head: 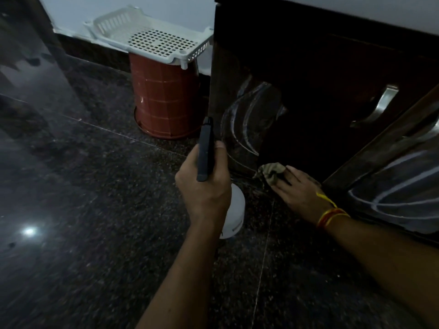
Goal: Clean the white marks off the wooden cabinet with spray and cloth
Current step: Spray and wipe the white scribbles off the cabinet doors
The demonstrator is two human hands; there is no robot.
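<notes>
Beside the cabinet [308, 79], hands grip spray bottle [234, 210] and cloth [273, 173].

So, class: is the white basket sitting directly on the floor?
No, the white basket rests on top of the upturned red bucket.
</notes>
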